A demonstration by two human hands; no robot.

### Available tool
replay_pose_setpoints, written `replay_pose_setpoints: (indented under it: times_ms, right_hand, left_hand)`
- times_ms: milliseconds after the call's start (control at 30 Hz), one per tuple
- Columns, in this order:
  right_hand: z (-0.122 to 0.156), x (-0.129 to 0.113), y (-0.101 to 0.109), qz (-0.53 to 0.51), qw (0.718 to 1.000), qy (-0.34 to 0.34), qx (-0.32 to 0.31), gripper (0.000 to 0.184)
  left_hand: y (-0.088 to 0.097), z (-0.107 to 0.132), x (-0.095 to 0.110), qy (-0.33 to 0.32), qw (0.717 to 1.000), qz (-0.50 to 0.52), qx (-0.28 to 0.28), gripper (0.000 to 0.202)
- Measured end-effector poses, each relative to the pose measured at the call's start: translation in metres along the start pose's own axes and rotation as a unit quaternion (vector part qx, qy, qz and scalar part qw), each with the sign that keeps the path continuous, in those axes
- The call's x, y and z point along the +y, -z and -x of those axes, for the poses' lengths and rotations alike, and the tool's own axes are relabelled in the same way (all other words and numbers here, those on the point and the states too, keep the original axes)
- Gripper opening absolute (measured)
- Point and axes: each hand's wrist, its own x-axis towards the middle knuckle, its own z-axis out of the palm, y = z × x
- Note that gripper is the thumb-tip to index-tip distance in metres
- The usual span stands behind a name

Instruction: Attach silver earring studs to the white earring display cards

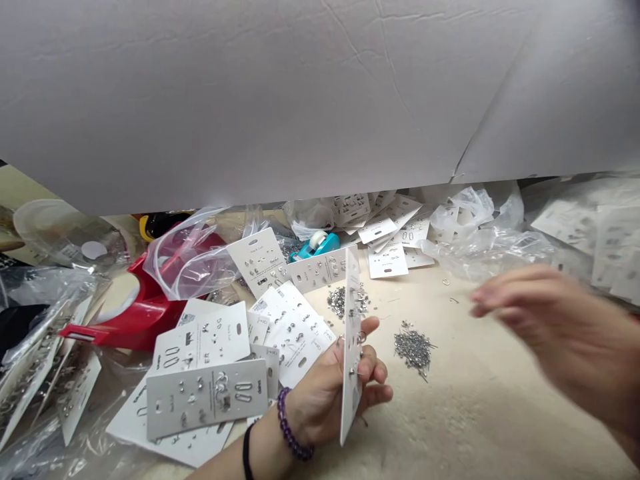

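Note:
My left hand (325,390), with a purple bead bracelet on its wrist, grips a white earring card (351,400) that stands nearly edge-on to me. Small metal earrings poke out from the card's side by my fingers. My right hand (545,327) is raised at the right, smeared by motion; whether its fingers hold anything is not visible. Between the hands a small heap of metal studs (414,348) lies on the table. A second pile of little metal pieces (338,301) is partly hidden behind the held card. A loose ring (446,282) and a tiny hook (454,300) lie farther back.
Several filled earring cards (207,397) overlap left of my left hand. Behind them are a red plastic holder (150,327) and a teal tape dispenser (316,246). More cards (387,261) and clear plastic bags (493,247) lie at the back. A large white panel (280,100) overhangs the table.

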Motion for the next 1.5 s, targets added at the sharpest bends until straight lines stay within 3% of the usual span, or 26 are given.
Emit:
replay_pose_setpoints:
  times_ms: [33,67,167,300,367,467,567,733,967,1500]
  right_hand:
    - [-0.003,-0.014,-0.017,-0.072,0.995,0.044,-0.054,0.009]
    - [-0.006,-0.025,-0.033,-0.135,0.984,0.046,-0.109,0.009]
    - [-0.011,-0.045,-0.07,-0.288,0.939,-0.059,-0.177,0.011]
    - [-0.004,-0.05,-0.092,-0.488,0.822,-0.172,-0.238,0.017]
    - [0.0,-0.05,-0.095,-0.519,0.797,-0.186,-0.246,0.017]
    - [0.003,-0.05,-0.096,-0.511,0.805,-0.178,-0.244,0.015]
    - [0.003,-0.05,-0.096,-0.479,0.832,-0.15,-0.237,0.014]
    - [0.005,-0.046,-0.098,-0.45,0.856,-0.124,-0.223,0.012]
    - [0.007,-0.041,-0.102,-0.341,0.924,-0.055,-0.166,0.01]
    - [0.01,-0.041,-0.107,-0.369,0.914,-0.075,-0.152,0.008]
  left_hand:
    - [0.0,0.0,0.0,-0.002,1.0,0.001,-0.003,0.036]
    - [-0.001,0.001,0.0,-0.005,1.0,0.003,-0.007,0.033]
    - [-0.003,0.001,0.0,-0.01,1.0,0.004,-0.002,0.03]
    - [0.0,0.0,-0.001,-0.057,0.998,-0.015,-0.011,0.033]
    - [0.003,-0.002,-0.003,-0.08,0.996,-0.034,-0.037,0.031]
    - [0.008,-0.003,-0.005,-0.086,0.993,-0.046,-0.064,0.026]
    - [0.012,-0.003,-0.005,-0.091,0.993,-0.032,-0.069,0.023]
    - [0.012,-0.001,-0.004,-0.093,0.994,-0.03,-0.048,0.029]
    - [0.009,-0.002,-0.003,-0.079,0.996,-0.031,-0.015,0.033]
    - [0.007,-0.002,-0.003,-0.065,0.998,-0.015,0.012,0.032]
